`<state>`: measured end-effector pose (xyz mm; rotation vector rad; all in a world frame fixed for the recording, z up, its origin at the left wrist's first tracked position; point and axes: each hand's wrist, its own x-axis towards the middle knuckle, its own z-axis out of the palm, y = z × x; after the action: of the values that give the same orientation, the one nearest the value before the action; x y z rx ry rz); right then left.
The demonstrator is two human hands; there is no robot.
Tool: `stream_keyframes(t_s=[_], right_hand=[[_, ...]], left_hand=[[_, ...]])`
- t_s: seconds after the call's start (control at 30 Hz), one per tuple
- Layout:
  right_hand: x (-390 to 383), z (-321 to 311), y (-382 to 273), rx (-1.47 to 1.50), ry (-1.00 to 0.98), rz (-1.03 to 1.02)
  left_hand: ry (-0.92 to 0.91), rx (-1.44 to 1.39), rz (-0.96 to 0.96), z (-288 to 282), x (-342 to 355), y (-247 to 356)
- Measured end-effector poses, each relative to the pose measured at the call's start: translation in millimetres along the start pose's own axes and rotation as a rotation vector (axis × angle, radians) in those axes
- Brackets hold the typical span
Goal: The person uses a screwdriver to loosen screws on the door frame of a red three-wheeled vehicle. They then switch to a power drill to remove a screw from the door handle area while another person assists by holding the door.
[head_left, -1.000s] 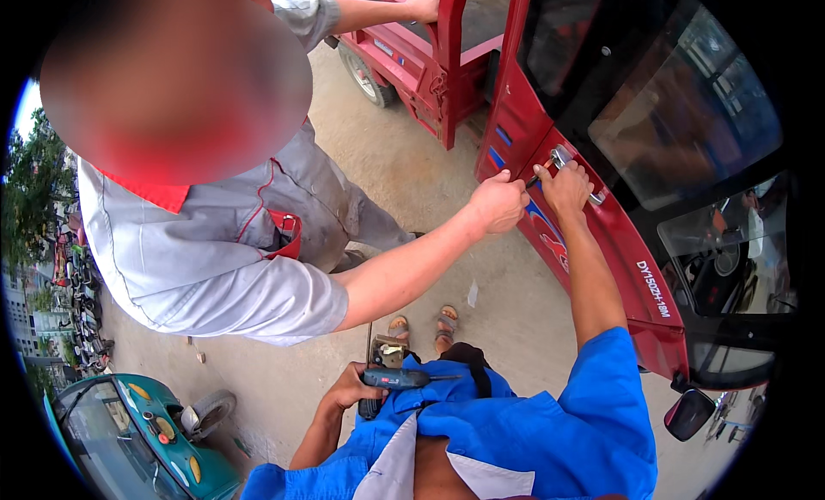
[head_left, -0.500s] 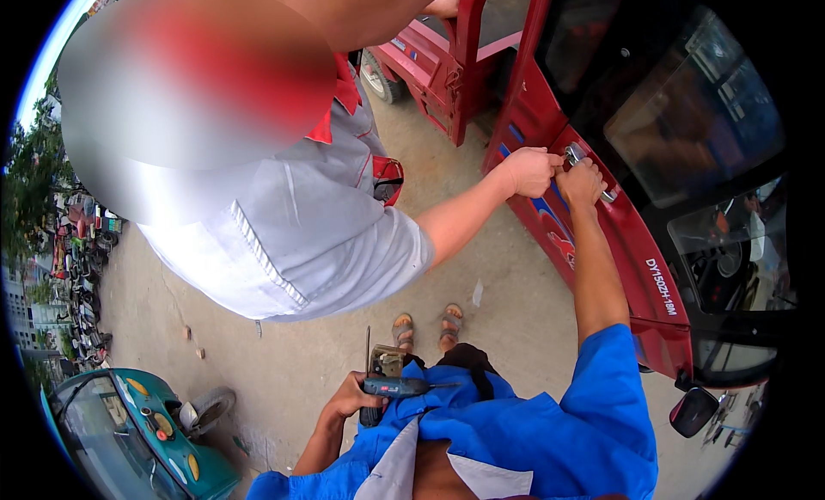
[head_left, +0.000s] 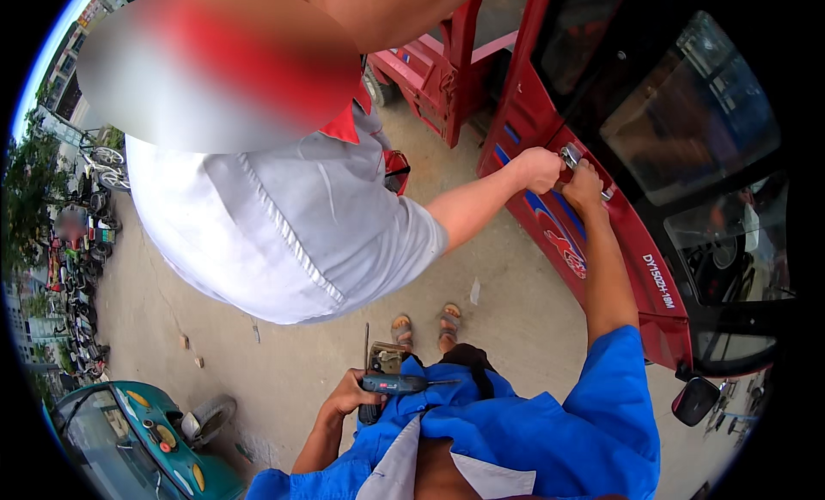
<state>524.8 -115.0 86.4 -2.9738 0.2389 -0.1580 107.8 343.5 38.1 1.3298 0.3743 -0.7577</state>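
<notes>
My left hand (head_left: 348, 392) is closed round a dark blue-grey cordless drill (head_left: 397, 384), its thin bit aimed right across my blue jacket. A boxy metal-looking part (head_left: 387, 357) and an upright thin screwdriver-like shaft (head_left: 367, 341) show beside that hand; how they are held is hidden. My right hand (head_left: 584, 187) reaches out to a red vehicle door (head_left: 636, 233), fingers curled over its chrome door handle (head_left: 571, 155). Another person's hand (head_left: 541, 171) meets the same handle from the left, close to my fingers. The fingertips of both hands are partly hidden.
A co-worker in a grey shirt (head_left: 275, 225) leans in at the upper left. The door's wing mirror (head_left: 694, 402) juts out at lower right. A teal three-wheeler (head_left: 142, 440) stands at lower left. Rubble bits (head_left: 184, 340) lie on the concrete; parked bikes (head_left: 86, 302) line the far left.
The co-worker's body has shifted slightly right and their hand has turned into a more closed shape at the handle. My right hand has moved slightly; my left still holds the drill.
</notes>
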Motion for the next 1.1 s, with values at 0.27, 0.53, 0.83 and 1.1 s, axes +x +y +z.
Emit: stream_keyframes(t_s=[0.27,0.53,0.83,1.1], right_hand=[[-6,17,41,0.146,0.194,-0.137],[1,29,40,0.035,0.214,-0.108],[-3,15,17,-0.007,0.117,0.035],[-10,11,23,-0.012,0.086,-0.052]], left_hand=[[0.017,-0.011,-0.016,-4,-8,12],[0.049,0.043,0.038,-2,-6,8],[0.055,0.005,0.012,11,-6,16],[0.056,0.011,0.012,8,-2,9]])
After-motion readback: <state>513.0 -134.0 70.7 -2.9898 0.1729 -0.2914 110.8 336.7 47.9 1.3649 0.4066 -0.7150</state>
